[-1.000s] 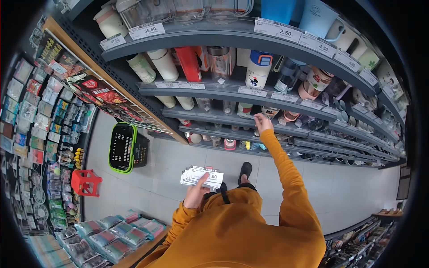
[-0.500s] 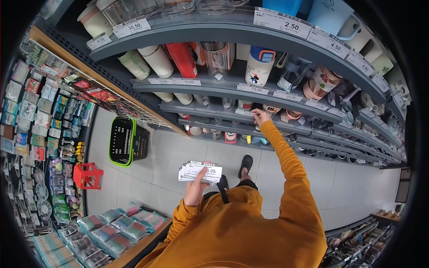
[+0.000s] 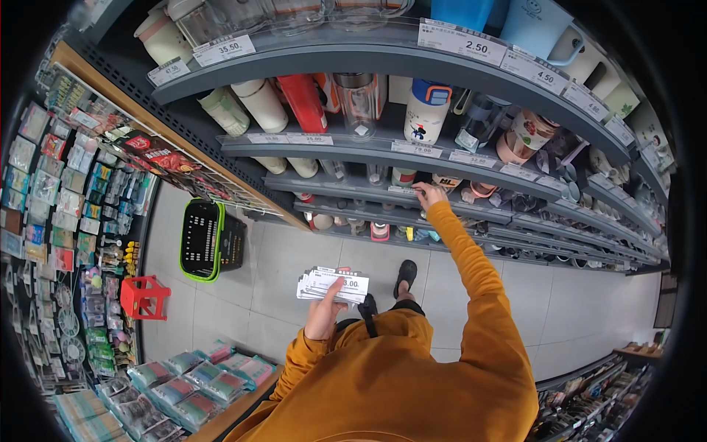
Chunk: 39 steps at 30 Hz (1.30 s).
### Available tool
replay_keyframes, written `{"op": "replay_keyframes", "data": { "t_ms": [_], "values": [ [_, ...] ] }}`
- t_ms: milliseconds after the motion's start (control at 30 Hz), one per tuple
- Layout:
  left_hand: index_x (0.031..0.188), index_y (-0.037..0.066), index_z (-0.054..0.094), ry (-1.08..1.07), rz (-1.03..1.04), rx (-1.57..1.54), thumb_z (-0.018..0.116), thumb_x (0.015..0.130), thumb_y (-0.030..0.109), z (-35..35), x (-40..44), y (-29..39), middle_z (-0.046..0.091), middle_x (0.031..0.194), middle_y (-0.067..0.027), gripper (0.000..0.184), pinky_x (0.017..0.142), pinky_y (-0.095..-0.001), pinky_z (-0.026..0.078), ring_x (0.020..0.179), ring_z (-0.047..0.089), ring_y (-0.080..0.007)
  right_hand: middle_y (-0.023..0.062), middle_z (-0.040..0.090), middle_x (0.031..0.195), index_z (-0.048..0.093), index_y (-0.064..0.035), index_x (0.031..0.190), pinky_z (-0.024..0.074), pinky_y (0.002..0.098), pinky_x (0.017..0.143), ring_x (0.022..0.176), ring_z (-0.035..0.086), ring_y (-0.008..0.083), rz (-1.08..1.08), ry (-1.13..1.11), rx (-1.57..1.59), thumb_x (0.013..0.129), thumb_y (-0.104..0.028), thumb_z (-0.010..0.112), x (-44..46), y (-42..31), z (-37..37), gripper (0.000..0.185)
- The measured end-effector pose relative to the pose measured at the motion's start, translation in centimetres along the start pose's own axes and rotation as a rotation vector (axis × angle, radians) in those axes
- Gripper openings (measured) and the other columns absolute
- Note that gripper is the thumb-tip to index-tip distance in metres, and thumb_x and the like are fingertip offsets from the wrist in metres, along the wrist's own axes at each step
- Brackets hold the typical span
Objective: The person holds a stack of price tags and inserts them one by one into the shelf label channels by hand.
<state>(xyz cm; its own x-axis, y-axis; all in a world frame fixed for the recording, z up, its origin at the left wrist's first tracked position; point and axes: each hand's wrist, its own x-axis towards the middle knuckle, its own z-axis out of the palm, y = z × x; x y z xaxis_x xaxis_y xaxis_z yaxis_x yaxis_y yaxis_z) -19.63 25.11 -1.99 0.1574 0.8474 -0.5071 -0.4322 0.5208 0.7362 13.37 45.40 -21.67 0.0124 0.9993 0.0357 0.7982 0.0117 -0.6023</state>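
Note:
A fanned stack of white price tags (image 3: pixel 331 286) is gripped in my left hand (image 3: pixel 321 317), its thumb lying across the top tag. My right hand (image 3: pixel 430 196) reaches out to the front edge of a lower shelf (image 3: pixel 471 210). Its fingers are pinched at the right end of a price tag (image 3: pixel 402 190) on that edge; the exact contact is small and partly hidden. Just above these fingers, a jar-like container with a red band (image 3: pixel 403 176) stands on the shelf.
Higher shelves hold a white-and-blue tumbler (image 3: pixel 426 110), a red bottle (image 3: pixel 303 103) and a light blue jug (image 3: pixel 536 29). On the floor at left are a black basket with a green rim (image 3: pixel 213 239) and a red stool (image 3: pixel 145 297). Packaged goods (image 3: pixel 177 383) lie on a low display.
The view has shifted slightly, so the basket and stool appear a little lower. My right hand stays at the tag on the shelf edge, and my left still holds the stack.

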Motion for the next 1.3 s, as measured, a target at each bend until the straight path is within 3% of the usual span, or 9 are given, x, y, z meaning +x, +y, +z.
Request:
{"op": "replay_keyframes", "data": {
  "t_ms": [167,267,467,667,767,867,1067,1200,1300],
  "values": [
    [0.122,0.005,0.057,-0.026,-0.01,0.013,0.056,0.095,0.02,-0.7,-0.1,-0.3,0.064,0.099,-0.0015,0.031,0.059,-0.0214,0.041,0.078,0.058,-0.0067,0.0041,0.065,0.103,0.065,-0.0215,0.107,0.051,0.0426,0.077,0.093,0.062,0.0314,0.039,-0.026,-0.028,0.088,-0.018,0.058,-0.6,0.7,0.7,0.02],
    [0.122,0.004,0.056,-0.036,-0.013,0.024,0.056,0.095,0.019,-0.6,-0.3,-0.2,0.064,0.099,-0.0014,0.031,0.06,-0.0218,0.042,0.079,0.058,-0.007,0.0034,0.066,0.097,0.066,-0.0192,0.112,0.0506,0.0315,0.063,0.061,0.064,0.0178,-0.204,0.184,-0.055,0.09,-0.011,0.059,-1.2,2.0,2.1,0.024],
    [0.125,0.004,0.055,-0.131,-0.044,0.034,0.055,0.096,0.017,-0.9,-1.0,-0.3,0.064,0.099,-0.0026,0.033,0.064,-0.024,0.045,0.082,0.06,-0.0097,0.0039,0.067,0.094,0.065,-0.0104,0.113,0.0497,0.0254,0.057,0.061,0.06,0.0107,0.22,0.353,0.746,0.092,-0.017,0.063,-7.9,-1.3,2.0,0.022],
    [0.127,0.002,0.053,-0.247,-0.124,0.11,0.056,0.096,0.017,-0.7,-1.6,-0.5,0.065,0.1,-0.0047,0.035,0.065,-0.0249,0.048,0.08,0.062,-0.0117,0.0055,0.068,0.096,0.062,-0.0071,0.111,0.0495,0.0225,0.06,0.069,0.06,0.0089,0.48,-0.036,0.864,0.094,-0.016,0.06,-21.1,-3.3,5.7,0.02],
    [0.123,0.001,0.054,-0.33,-0.138,0.205,0.056,0.095,0.016,-1.6,-1.0,-1.7,0.066,0.097,-0.0058,0.031,0.062,-0.0244,0.049,0.076,0.063,-0.012,0.0075,0.069,0.095,0.062,-0.0063,0.112,0.0494,0.0228,0.063,0.072,0.061,0.0098,0.366,-0.124,1.033,0.095,-0.019,0.059,-24.5,-7.6,3.2,0.022],
    [0.116,0.001,0.056,-0.365,-0.129,0.255,0.057,0.095,0.015,-2.1,-0.8,-2.7,0.067,0.094,-0.0063,0.025,0.058,-0.0239,0.049,0.073,0.063,-0.0119,0.0076,0.068,0.095,0.061,-0.0037,0.108,0.05,0.0243,0.068,0.073,0.061,0.011,0.427,0.012,1.058,0.095,-0.022,0.058,-25.3,-9.3,1.7,0.023],
    [0.112,0.002,0.056,-0.357,-0.145,0.263,0.058,0.095,0.016,-1.9,-1.6,-2.9,0.067,0.093,-0.0057,0.023,0.055,-0.0229,0.05,0.074,0.064,-0.0108,0.0041,0.065,0.084,0.06,-0.0018,0.095,0.0486,0.0248,0.071,0.072,0.061,0.012,0.219,-0.291,1.193,0.095,-0.021,0.059,-26.1,-15.3,-4.3,0.019],
    [0.114,0.003,0.055,-0.334,-0.153,0.27,0.058,0.095,0.017,-2.8,-2.0,-3.6,0.066,0.094,-0.0053,0.024,0.055,-0.0225,0.05,0.076,0.064,-0.0104,0.0015,0.063,0.076,0.06,-0.0024,0.084,0.0467,0.0237,0.067,0.071,0.058,0.0077,0.161,-0.533,1.008,0.088,-0.017,0.069,-26.8,-18.5,-5.8,0.018],
    [0.115,0.004,0.054,-0.323,-0.156,0.251,0.059,0.095,0.018,-3.1,-2.0,-4.3,0.066,0.095,-0.0049,0.025,0.056,-0.0226,0.049,0.077,0.063,-0.01,0.0019,0.065,0.079,0.059,-0.0017,0.084,0.0467,0.0219,0.066,0.072,0.058,0.0054,0.143,-0.475,1.007,0.087,-0.013,0.07,-27.3,-18.4,-4.1,0.016]
  ]
}}
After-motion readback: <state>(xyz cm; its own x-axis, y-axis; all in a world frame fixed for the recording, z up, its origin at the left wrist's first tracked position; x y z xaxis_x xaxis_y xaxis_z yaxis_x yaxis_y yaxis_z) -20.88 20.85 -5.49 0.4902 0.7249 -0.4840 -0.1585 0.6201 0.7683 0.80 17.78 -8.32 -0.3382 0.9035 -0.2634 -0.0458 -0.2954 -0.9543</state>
